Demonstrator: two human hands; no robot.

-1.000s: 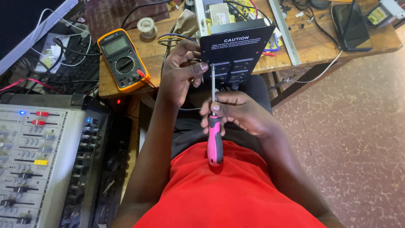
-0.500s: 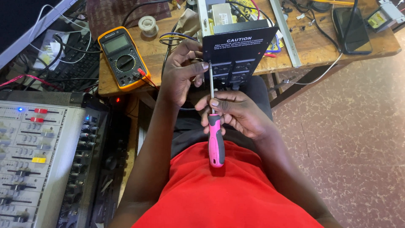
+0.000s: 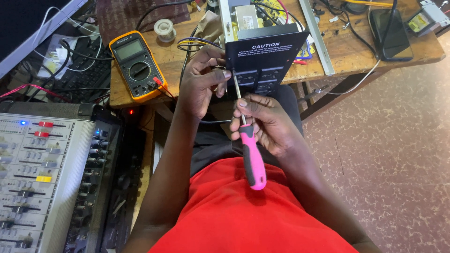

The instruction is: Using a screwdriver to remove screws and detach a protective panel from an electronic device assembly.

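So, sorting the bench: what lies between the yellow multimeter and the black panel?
In the head view, the left hand lies between the multimeter and the panel, with wires behind it on the table.

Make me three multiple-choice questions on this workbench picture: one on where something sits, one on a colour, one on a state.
1. Where is the yellow-cased multimeter?
A. on the wooden table's left end
B. on the floor
C. in the lap

2. The screwdriver's handle is:
A. green
B. pink and black
C. white

3. The right hand is:
A. empty
B. flat on the table
C. closed around the screwdriver

Answers: A, it lies beside the solder spool; B, the grip shows both colours; C, fingers wrap it while the left hand steadies the shaft at the black metal panel.
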